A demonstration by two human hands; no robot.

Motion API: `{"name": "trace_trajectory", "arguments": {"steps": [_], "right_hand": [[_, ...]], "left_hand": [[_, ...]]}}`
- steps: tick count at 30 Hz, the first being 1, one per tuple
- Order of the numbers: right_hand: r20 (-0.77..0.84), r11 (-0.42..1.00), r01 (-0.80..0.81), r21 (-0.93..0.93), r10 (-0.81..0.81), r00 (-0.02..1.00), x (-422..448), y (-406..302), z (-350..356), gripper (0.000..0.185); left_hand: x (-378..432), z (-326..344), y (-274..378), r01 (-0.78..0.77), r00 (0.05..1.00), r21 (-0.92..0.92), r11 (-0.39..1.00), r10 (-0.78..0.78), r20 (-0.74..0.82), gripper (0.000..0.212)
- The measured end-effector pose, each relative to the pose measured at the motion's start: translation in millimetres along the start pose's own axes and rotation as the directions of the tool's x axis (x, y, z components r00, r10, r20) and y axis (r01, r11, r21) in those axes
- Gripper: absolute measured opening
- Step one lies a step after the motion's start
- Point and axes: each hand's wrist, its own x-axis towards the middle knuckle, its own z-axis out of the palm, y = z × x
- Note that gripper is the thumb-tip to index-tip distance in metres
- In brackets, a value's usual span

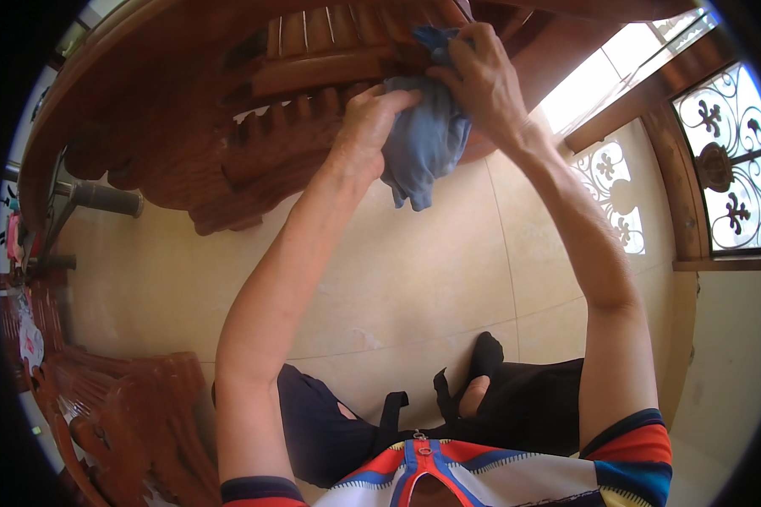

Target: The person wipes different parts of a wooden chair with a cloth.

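Note:
A blue cloth [426, 142] hangs bunched between my two hands, against the carved wooden furniture [317, 66] with slats at the top of the view. My left hand [374, 120] grips the cloth's left side, thumb pointing right across it. Higher and further right, my right hand [482, 76] pinches the upper part of the cloth with bent fingers, close to the slats. The cloth's lower end dangles free above the tiled floor. Part of the cloth is hidden behind my fingers.
Another carved wooden piece of furniture [133, 418] stands at the lower left. A metal-legged stand [104, 198] is at the left. To the right are a wood-framed door or window with scrolled ironwork [729, 165] and a pale wall [723, 342]. Beige tiles [406, 272] cover the floor.

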Motion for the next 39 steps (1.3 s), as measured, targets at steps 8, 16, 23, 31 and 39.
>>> {"name": "trace_trajectory", "arguments": {"steps": [8,16,23,31,39], "right_hand": [[-0.091,0.995,-0.04,0.093,0.048,0.995,-3,-10,-10,0.021],[0.116,0.994,0.084,0.076,-0.092,0.989,36,-40,-12,0.024],[-0.089,0.953,0.233,-0.193,-0.254,0.963,14,-50,18,0.017],[0.219,0.931,-0.03,0.364,-0.054,0.974,-72,-46,18,0.024],[0.135,0.72,-0.615,0.321,0.608,0.782,-58,-37,-3,0.045]], "left_hand": [[-4,-1,2,0.119,0.99,0.035,0.992,-0.121,0.068,0.027],[-11,-7,24,0.074,0.997,-0.259,0.963,-0.069,0.025,0.033],[-2,-20,19,0.191,0.975,-0.191,0.963,-0.208,-0.078,0.031],[-12,-32,-13,0.378,0.901,0.284,0.881,-0.42,0.104,0.024],[-4,-44,-20,0.385,0.915,0.013,0.923,-0.384,0.126,0.031]]}}
